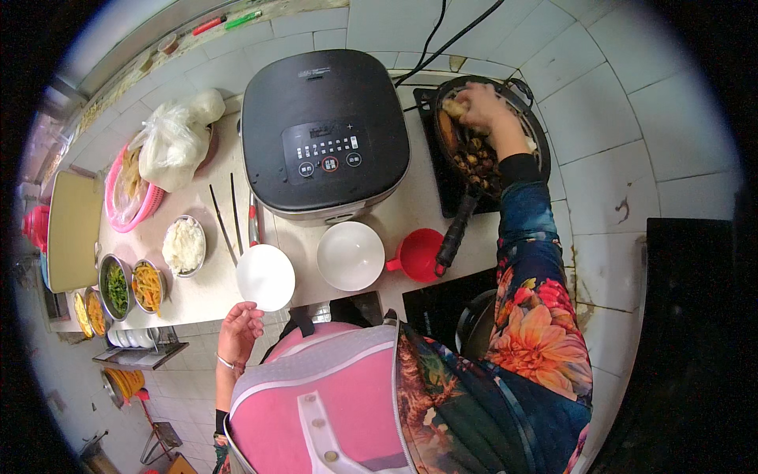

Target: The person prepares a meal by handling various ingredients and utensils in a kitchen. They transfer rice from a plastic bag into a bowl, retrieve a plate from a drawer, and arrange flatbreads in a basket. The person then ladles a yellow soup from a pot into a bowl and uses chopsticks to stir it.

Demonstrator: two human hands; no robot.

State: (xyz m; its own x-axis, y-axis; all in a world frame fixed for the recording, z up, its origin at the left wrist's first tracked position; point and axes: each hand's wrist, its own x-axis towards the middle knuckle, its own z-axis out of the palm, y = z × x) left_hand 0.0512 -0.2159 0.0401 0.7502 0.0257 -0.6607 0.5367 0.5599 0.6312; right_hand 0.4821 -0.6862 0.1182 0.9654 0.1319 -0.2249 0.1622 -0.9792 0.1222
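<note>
My right hand (481, 106) reaches into a dark frying pan (540, 160) at the upper right, its fingers on a pale piece of food (454, 108). Browned chunks of food (475, 155) and a long orange-brown piece lie in the pan beside it. My left hand (244, 323) is at the counter's front edge with fingers curled, close to the rim of a white plate or shallow bowl (265, 278); whether it touches the rim I cannot tell. An empty white bowl (350, 256) and a red cup (419, 255) stand between that dish and the pan's handle (459, 228).
A black rice cooker (323, 118) fills the counter's middle. Leftward are black chopsticks (222, 225), a bowl of rice (183, 246), bowls of green (116, 290) and orange vegetables (147, 287), a pink basket (155, 201) and a plastic bag (172, 142). The pan rests on a black cooktop (432, 172).
</note>
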